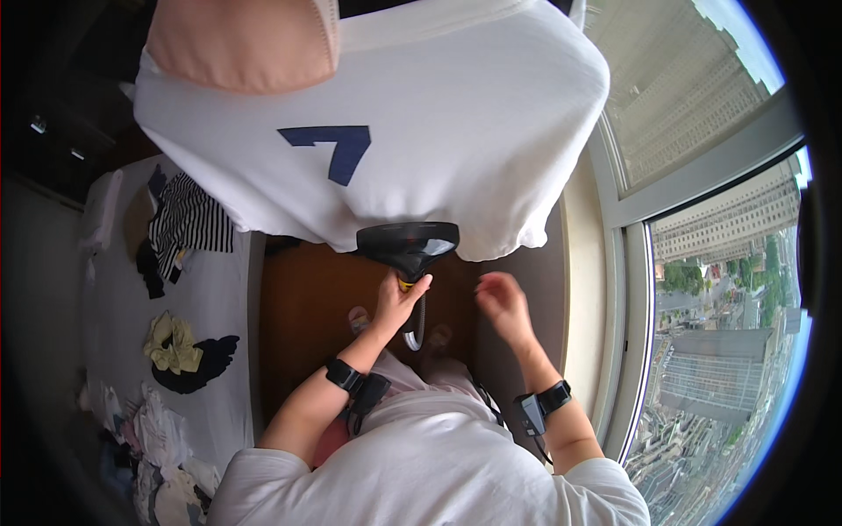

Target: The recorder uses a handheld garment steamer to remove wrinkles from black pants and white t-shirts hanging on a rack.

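Observation:
My left hand (pixel 397 304) grips the handle of a black garment steamer (pixel 408 246). Its wide head is up against the lower edge of a white shirt (pixel 454 131), which hangs in front of me and bears a dark blue numeral (pixel 339 148). A ribbed hose (pixel 421 315) drops from the steamer below that hand. My right hand (pixel 503 306) is raised in the air to the right of the steamer, just below the shirt's hem. It is blurred, its fingers loosely bent, and nothing shows in it.
A pale pink cloth (pixel 243 46) overlaps the shirt's upper left. On the left, a bed (pixel 227 296) holds a striped garment (pixel 187 220), a yellowish cloth (pixel 172 345) and a heap of white clothes (pixel 158 427). A window frame (pixel 631 204) and sill (pixel 582 263) run along my right.

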### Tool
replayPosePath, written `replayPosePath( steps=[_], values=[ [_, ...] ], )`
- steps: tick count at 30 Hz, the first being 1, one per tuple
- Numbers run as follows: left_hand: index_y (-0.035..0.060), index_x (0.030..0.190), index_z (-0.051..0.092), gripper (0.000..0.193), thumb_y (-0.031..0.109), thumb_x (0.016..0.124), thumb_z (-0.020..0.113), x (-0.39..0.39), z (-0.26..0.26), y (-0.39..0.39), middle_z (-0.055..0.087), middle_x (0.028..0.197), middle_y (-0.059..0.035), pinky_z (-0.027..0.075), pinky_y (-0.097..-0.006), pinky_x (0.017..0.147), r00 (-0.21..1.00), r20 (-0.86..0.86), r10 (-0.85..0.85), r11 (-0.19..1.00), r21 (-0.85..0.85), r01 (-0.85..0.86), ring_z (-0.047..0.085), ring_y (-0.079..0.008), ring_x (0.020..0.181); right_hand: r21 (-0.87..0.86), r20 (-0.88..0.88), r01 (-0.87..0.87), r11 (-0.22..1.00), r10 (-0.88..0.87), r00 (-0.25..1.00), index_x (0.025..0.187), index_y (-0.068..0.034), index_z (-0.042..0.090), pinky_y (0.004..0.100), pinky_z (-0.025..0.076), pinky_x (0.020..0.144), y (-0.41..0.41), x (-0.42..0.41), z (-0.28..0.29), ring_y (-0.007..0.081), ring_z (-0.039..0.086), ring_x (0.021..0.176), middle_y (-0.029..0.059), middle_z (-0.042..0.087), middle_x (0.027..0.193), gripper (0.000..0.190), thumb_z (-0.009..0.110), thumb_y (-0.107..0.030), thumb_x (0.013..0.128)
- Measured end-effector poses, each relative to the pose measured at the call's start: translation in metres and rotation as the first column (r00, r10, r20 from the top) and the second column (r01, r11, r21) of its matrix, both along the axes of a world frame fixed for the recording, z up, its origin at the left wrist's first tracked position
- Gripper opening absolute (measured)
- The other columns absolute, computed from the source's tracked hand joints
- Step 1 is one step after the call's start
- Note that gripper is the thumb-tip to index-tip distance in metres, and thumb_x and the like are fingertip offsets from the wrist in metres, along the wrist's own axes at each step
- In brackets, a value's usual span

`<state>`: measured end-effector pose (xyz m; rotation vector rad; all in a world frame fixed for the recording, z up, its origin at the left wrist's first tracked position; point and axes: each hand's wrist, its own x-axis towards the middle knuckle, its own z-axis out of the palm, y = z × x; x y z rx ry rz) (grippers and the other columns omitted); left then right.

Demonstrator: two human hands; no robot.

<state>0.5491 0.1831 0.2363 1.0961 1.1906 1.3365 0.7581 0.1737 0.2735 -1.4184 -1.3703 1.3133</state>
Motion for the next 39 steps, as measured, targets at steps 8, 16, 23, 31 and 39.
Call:
replayPosePath(
  steps=[8, 16, 23, 31, 39],
  values=[
    [-0.0009, 0.099, 0.05, 0.038, 0.024, 0.076, 0.068, -0.015, 0.058, -0.017, 0.058, 0.09, -0.0094, 0.045, -0.0278, 0.072, 0.989, -0.104, -0.108, 0.989, 0.094, 0.118, 0.056, -0.0163, 0.082, 0.146, 0.123, -0.335, 0.931, 0.319, 0.94, 0.119, -0.001, 0.034, 0.0369, 0.044, 0.081, -0.012, -0.092, 0.0, 0.0348, 0.052, 0.1, 0.0201, 0.051, 0.107, 0.057, 0.065, -0.01, 0.072],
    [0.0043, 0.098, 0.041, 0.03, 0.003, 0.077, 0.061, -0.167, -0.027, 0.001, 0.045, 0.093, -0.0051, 0.045, -0.0217, 0.067, 0.872, -0.294, 0.391, 0.919, 0.17, -0.355, 0.048, -0.0127, 0.083, 0.296, -0.085, -0.095, 0.951, 0.125, 0.988, 0.108, -0.004, 0.039, 0.0282, 0.044, 0.073, -0.006, -0.108, 0.035, 0.0172, 0.055, 0.081, 0.009, 0.055, 0.094, 0.038, 0.06, -0.006, 0.076],
    [-0.001, 0.119, 0.038, 0.05, 0.013, 0.078, 0.063, -0.223, -0.105, 0.042, 0.05, 0.107, -0.014, 0.045, -0.0295, 0.074, 0.71, -0.497, 0.499, 0.861, 0.193, -0.47, 0.051, -0.023, 0.094, 0.406, -0.223, -0.03, 0.913, 0.131, 0.966, 0.11, -0.002, 0.035, 0.0264, 0.043, 0.07, 0.015, -0.129, 0.0, 0.0145, 0.052, 0.075, 0.0075, 0.053, 0.088, 0.045, 0.06, -0.004, 0.073],
    [-0.0029, 0.106, 0.049, 0.033, 0.026, 0.094, 0.038, -0.234, -0.135, 0.05, 0.055, 0.1, -0.0075, 0.037, -0.0263, 0.083, 0.796, -0.019, 0.606, 0.754, 0.332, -0.566, 0.048, -0.0124, 0.091, 0.684, -0.147, 0.167, 0.71, -0.09, 0.985, 0.115, 0.0, 0.034, 0.0294, 0.045, 0.071, 0.053, -0.176, -0.082, 0.0227, 0.058, 0.079, 0.0145, 0.056, 0.088, 0.055, 0.068, -0.011, 0.073],
    [-0.0048, 0.098, 0.051, 0.037, 0.029, 0.094, 0.037, -0.256, -0.156, 0.046, 0.056, 0.086, -0.0074, 0.041, -0.0262, 0.072, 0.743, -0.117, 0.659, 0.724, 0.365, -0.585, 0.05, -0.0125, 0.078, 0.558, 0.203, -0.04, 0.829, -0.09, 0.975, 0.116, -0.004, 0.04, 0.0387, 0.048, 0.068, 0.039, -0.201, -0.18, 0.0366, 0.058, 0.083, 0.021, 0.057, 0.093, 0.05, 0.063, -0.023, 0.076]
  ],
)
